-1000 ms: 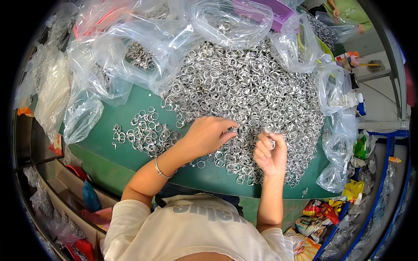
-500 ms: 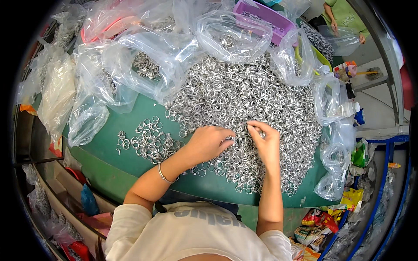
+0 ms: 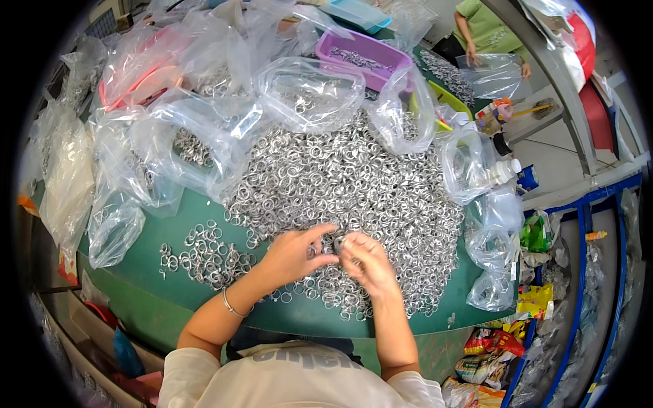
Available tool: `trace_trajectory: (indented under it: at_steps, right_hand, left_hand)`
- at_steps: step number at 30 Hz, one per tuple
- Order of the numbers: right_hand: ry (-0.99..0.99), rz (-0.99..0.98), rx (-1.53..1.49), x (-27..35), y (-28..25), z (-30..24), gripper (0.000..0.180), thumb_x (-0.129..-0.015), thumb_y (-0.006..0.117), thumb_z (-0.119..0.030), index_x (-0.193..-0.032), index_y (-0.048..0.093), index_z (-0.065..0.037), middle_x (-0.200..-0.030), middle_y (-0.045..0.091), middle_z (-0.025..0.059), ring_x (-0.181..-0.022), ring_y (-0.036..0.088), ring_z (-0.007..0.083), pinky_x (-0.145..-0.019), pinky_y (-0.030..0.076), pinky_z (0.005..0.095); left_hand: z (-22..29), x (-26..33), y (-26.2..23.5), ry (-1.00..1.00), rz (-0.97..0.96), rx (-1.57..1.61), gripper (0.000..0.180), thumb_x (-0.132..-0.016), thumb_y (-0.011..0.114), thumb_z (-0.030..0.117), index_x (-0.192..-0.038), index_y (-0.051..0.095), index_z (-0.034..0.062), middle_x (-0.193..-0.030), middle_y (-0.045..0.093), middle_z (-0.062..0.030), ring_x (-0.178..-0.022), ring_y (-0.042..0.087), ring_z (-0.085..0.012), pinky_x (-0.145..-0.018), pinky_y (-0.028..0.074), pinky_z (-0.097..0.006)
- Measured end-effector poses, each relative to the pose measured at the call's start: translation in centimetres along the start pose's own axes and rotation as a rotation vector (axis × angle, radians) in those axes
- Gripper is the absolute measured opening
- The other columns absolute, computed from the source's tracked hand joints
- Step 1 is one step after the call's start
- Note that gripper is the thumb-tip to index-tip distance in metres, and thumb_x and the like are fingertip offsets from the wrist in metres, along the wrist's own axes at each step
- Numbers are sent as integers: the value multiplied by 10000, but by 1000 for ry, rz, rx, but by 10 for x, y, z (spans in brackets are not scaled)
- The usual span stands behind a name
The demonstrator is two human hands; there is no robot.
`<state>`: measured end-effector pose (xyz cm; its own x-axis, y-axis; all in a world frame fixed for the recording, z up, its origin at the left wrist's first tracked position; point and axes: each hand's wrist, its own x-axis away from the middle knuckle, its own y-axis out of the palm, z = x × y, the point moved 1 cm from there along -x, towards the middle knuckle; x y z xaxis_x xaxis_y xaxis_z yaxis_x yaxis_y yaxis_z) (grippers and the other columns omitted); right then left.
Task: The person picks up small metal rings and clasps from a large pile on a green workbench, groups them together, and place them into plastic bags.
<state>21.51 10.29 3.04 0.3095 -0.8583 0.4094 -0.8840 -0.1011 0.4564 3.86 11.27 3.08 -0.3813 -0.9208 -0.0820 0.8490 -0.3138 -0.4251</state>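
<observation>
Metal rings (image 3: 354,177) are lying heaped, seemingly for reach, my left hand (image 3: 291,256) gaping above them, my right hand (image 3: 369,264) pinching one.

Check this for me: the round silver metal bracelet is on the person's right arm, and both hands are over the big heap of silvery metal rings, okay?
Not quite: the head view shows the round silver metal bracelet on the left arm. The left hand and right hand are over the heap of silvery metal rings.

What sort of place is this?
Likely a workshop or packing room: a big heap of metal rings on a green table, clear bags around it, a purple bin behind.
</observation>
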Motion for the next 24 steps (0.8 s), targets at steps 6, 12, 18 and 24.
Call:
trace_trajectory:
  at_steps: [6,12,18,24]
  right_hand:
    - [2,3,-18,1,11,11,71,-888,522,-108,-905,536,-40,-661,479,-6,-477,374,33,-413,267,163]
    - [-33,97,-114,2,15,11,114,-890,510,-108,-971,520,-28,-698,493,13,-549,430,57,-441,303,168]
    - [-19,176,-191,1,19,16,198,-883,462,-42,-1064,522,11,-742,532,63,-598,469,80,-457,348,186]
    - [-57,126,-152,0,24,26,269,-873,469,-27,-1131,523,30,-764,547,50,-603,478,68,-454,346,172]
  left_hand:
    - [-8,1,9,130,41,-44,344,-700,723,201,-981,621,31,-739,626,-102,-609,606,-227,-569,480,-304]
    - [-5,1,11,173,122,-3,206,-746,663,89,-935,640,11,-800,638,-134,-664,616,-250,-600,484,-303]
    - [-2,4,10,153,229,19,134,-745,648,45,-875,659,14,-705,608,-112,-586,584,-237,-517,447,-305]
    - [-4,5,16,124,235,-19,121,-757,639,66,-857,657,2,-693,608,-111,-573,585,-231,-501,437,-296]
